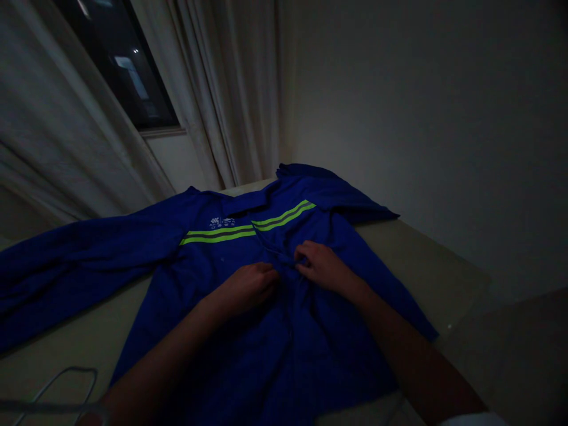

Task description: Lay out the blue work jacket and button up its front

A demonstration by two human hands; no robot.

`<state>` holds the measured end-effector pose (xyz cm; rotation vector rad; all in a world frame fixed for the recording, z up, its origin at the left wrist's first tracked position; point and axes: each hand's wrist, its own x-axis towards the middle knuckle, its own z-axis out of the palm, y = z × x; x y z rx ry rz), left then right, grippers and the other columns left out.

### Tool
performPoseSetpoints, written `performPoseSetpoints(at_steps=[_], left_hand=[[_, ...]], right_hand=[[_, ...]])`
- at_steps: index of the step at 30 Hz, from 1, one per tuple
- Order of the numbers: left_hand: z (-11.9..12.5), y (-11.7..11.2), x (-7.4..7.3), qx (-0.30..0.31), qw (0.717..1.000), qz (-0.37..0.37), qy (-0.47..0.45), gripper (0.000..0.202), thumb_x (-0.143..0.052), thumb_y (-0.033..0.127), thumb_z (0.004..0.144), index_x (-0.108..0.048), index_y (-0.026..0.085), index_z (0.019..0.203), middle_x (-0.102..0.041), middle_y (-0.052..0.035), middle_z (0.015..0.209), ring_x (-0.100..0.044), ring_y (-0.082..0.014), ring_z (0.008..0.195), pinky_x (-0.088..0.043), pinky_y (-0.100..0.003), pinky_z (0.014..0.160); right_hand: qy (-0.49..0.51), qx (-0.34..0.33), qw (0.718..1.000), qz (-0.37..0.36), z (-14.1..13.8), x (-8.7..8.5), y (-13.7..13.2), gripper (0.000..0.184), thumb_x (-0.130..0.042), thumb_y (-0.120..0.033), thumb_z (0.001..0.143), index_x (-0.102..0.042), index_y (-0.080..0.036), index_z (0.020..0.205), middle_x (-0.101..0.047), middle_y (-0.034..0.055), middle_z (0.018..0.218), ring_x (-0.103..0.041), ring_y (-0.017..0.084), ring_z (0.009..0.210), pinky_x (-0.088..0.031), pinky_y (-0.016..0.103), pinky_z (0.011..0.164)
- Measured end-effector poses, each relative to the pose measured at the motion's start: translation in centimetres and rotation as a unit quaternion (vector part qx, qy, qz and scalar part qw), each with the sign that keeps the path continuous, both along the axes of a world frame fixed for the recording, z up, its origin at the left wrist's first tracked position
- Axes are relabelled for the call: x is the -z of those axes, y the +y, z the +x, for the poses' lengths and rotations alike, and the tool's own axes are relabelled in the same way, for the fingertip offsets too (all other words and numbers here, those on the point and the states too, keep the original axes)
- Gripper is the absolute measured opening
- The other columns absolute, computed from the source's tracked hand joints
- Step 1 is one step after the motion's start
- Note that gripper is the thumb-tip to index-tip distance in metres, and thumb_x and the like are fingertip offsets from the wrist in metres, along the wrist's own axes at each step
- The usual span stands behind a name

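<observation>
One blue jacket, two hands at its front, and there was white print on the chest!
There it lay, the blue jacket (261, 331), spread front up across the pale tabletop (426, 260), and my right hand (326, 266) had the front edge pinched between thumb and fingers; my left hand (251, 286) sat curled just beside it, over the cloth, though whether it gripped any I couldn't tell. Up on the chest, one patch of white print (222, 223): a logo, letters opening with what looked like "AI", the rest too small and dim to read. Count them: two sleeves, two yellow-green striped bands (217, 235) meeting unevenly at the opening, two curtain panels (217, 89), one dark window (124, 65), one looped cord (48, 407) at lower left.
</observation>
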<state>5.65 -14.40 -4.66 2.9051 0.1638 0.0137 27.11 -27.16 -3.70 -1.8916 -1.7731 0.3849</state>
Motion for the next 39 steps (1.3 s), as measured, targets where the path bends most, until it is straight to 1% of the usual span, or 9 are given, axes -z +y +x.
performPoseSetpoints(at_steps=[3, 7, 11, 14, 20, 26, 34, 37, 39], left_hand=[[0.1, 0.0, 0.3, -0.013, 0.999, -0.002, -0.037, 0.015, -0.054, 0.017, 0.101, -0.068, 0.020, 0.097, -0.070, -0.0050, 0.094, -0.067, -0.0182, 0.080, -0.049, -0.028, 0.071], [0.1, 0.3, 1.8, -0.029, 0.989, -0.036, -0.140, 0.013, -0.056, 0.016, 0.100, -0.068, 0.019, 0.096, -0.071, -0.0043, 0.090, -0.067, -0.0173, 0.081, -0.050, -0.027, 0.074], [-0.1, 0.7, 3.1, -0.040, 0.963, -0.127, -0.234, 0.013, -0.063, 0.011, 0.093, -0.069, 0.021, 0.099, -0.075, -0.0016, 0.092, -0.070, -0.0151, 0.083, -0.053, -0.025, 0.076], [-0.3, 0.7, 3.1, -0.067, 0.947, -0.162, -0.271, 0.012, -0.066, 0.014, 0.092, -0.071, 0.022, 0.099, -0.076, 0.0002, 0.089, -0.072, -0.0134, 0.079, -0.053, -0.023, 0.073], [-0.3, 0.3, 2.2, -0.074, 0.936, -0.152, -0.309, 0.008, -0.069, 0.016, 0.091, -0.073, 0.021, 0.096, -0.076, 0.0000, 0.086, -0.072, -0.0133, 0.077, -0.053, -0.023, 0.072], [-0.1, 0.1, 2.5, -0.087, 0.942, -0.124, -0.300, 0.009, -0.069, 0.015, 0.089, -0.071, 0.021, 0.094, -0.074, 0.0008, 0.083, -0.071, -0.0138, 0.075, -0.052, -0.023, 0.069], [0.1, -0.3, 2.5, -0.123, 0.939, -0.104, -0.303, 0.010, -0.068, 0.012, 0.089, -0.068, 0.022, 0.091, -0.072, 0.0012, 0.082, -0.069, -0.0146, 0.075, -0.051, -0.025, 0.070], [0.2, -0.3, 2.7, -0.112, 0.936, -0.112, -0.313, 0.010, -0.066, 0.013, 0.090, -0.067, 0.022, 0.092, -0.071, 0.0009, 0.083, -0.068, -0.0145, 0.076, -0.051, -0.024, 0.071], [0.2, -0.2, 2.9, -0.101, 0.934, -0.119, -0.320, 0.012, -0.064, 0.013, 0.092, -0.068, 0.022, 0.098, -0.072, 0.0001, 0.087, -0.069, -0.0146, 0.079, -0.052, -0.025, 0.073]], right_hand=[[0.097, -0.019, 0.995, 0.029, -0.8, -0.1, 0.2, 0.012, -0.074, -0.009, 0.084, -0.070, -0.018, 0.090, -0.068, 0.0012, 0.091, -0.064, 0.014, 0.076, -0.046, 0.025, 0.072], [0.216, -0.036, 0.975, 0.045, -1.7, 0.6, 0.6, 0.009, -0.073, -0.017, 0.088, -0.074, -0.019, 0.096, -0.072, 0.0015, 0.094, -0.067, 0.016, 0.084, -0.049, 0.026, 0.074], [0.222, -0.031, 0.974, 0.037, -1.5, 1.6, 0.9, 0.011, -0.077, -0.016, 0.083, -0.078, -0.018, 0.094, -0.070, 0.0037, 0.100, -0.068, 0.016, 0.084, -0.051, 0.027, 0.075], [0.196, -0.027, 0.979, 0.039, -1.3, 1.6, 0.7, 0.012, -0.076, -0.014, 0.082, -0.078, -0.018, 0.092, -0.070, 0.0030, 0.097, -0.066, 0.014, 0.079, -0.049, 0.026, 0.072], [0.117, -0.028, 0.991, 0.061, -2.3, 1.0, 0.4, 0.016, -0.072, -0.007, 0.083, -0.078, -0.018, 0.093, -0.066, -0.0002, 0.082, -0.062, 0.013, 0.073, -0.043, 0.024, 0.068], [0.089, -0.034, 0.992, 0.082, -3.1, 1.0, 0.3, 0.016, -0.072, -0.006, 0.082, -0.079, -0.017, 0.092, -0.068, 0.0002, 0.080, -0.061, 0.013, 0.070, -0.041, 0.025, 0.067], [0.186, -0.012, 0.981, 0.061, -3.0, 0.8, 0.2, 0.010, -0.070, -0.016, 0.085, -0.077, -0.018, 0.092, -0.070, 0.0003, 0.081, -0.064, 0.013, 0.071, -0.046, 0.023, 0.065], [0.263, 0.008, 0.964, 0.035, -3.0, 1.2, 0.5, 0.022, -0.072, -0.016, 0.081, -0.073, -0.019, 0.103, -0.068, -0.0009, 0.085, -0.062, 0.010, 0.067, -0.046, 0.021, 0.061], [0.307, 0.002, 0.952, 0.012, -3.0, 1.4, 0.6, 0.033, -0.071, -0.017, 0.080, -0.069, -0.020, 0.114, -0.065, -0.0022, 0.086, -0.060, 0.009, 0.065, -0.045, 0.019, 0.058]])
